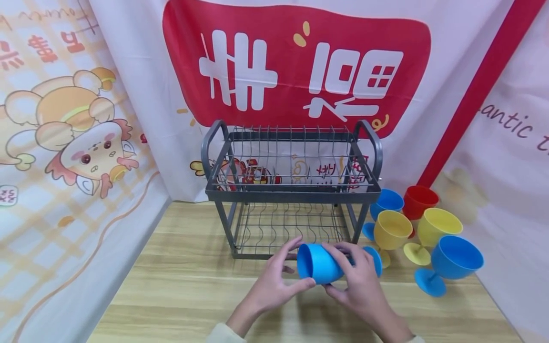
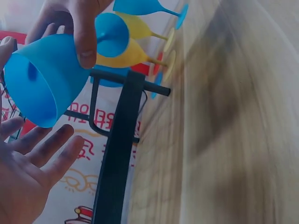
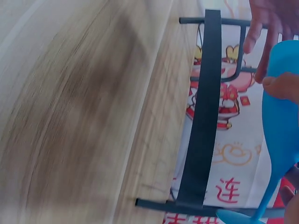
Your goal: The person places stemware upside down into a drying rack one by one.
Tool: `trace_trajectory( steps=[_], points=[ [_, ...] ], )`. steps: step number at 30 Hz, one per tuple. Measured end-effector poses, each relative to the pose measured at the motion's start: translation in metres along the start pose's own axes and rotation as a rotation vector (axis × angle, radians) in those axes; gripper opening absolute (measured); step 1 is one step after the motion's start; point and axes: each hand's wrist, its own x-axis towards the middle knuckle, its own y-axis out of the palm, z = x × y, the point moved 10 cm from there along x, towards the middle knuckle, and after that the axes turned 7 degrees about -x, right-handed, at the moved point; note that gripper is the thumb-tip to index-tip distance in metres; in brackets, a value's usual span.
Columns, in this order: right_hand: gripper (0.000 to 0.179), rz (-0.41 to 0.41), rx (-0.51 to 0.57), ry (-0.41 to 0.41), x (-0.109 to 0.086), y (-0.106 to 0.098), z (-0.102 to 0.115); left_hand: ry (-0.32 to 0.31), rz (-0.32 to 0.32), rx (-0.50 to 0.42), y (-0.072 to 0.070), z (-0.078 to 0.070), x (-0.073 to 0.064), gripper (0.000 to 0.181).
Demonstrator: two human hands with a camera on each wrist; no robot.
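A blue plastic goblet [image 1: 323, 264] lies sideways in the air in front of the rack, its mouth facing left and its round foot to the right. My right hand [image 1: 358, 278] grips it around the lower bowl, hiding most of the stem. At the mouth end is my left hand [image 1: 274, 281], fingers loosely spread and thumb right at the rim. The left wrist view shows the left palm [image 2: 23, 172] facing the cup, with straight fingers below the rim. In the right wrist view the goblet [image 3: 280, 121] shows its bowl, stem and foot.
A dark two-tier wire dish rack [image 1: 291, 196] stands at the back of the wooden table [image 1: 171, 290]. To its right are several upright goblets: a red one [image 1: 419, 202], yellow ones [image 1: 438, 226] and blue ones [image 1: 456, 257]. Printed cloth [image 1: 128, 71] hangs around the table.
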Motion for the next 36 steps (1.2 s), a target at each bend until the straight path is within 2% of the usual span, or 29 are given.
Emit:
trace_trajectory(
  steps=[10, 19, 25, 32, 36],
  points=[
    [0.101, 0.032, -0.09, -0.128, 0.005, 0.014, 0.033, -0.022, 0.005, -0.025, -0.015, 0.016, -0.013, 0.084],
    [0.1, 0.038, -0.146, -0.158, 0.003, 0.025, 0.039, -0.056, 0.038, -0.103, -0.018, 0.033, -0.014, 0.072],
    [0.099, 0.03, -0.135, -0.153, 0.003, 0.027, 0.037, -0.065, 0.031, -0.107, -0.019, 0.037, -0.01, 0.069],
    [0.1, 0.096, -0.141, -0.102, 0.002, 0.028, 0.032, -0.059, 0.033, -0.127, -0.017, 0.032, -0.006, 0.067],
    [0.102, 0.066, -0.108, -0.079, 0.0, 0.017, 0.029, -0.044, 0.005, -0.164, -0.019, 0.028, -0.005, 0.068]
  ],
)
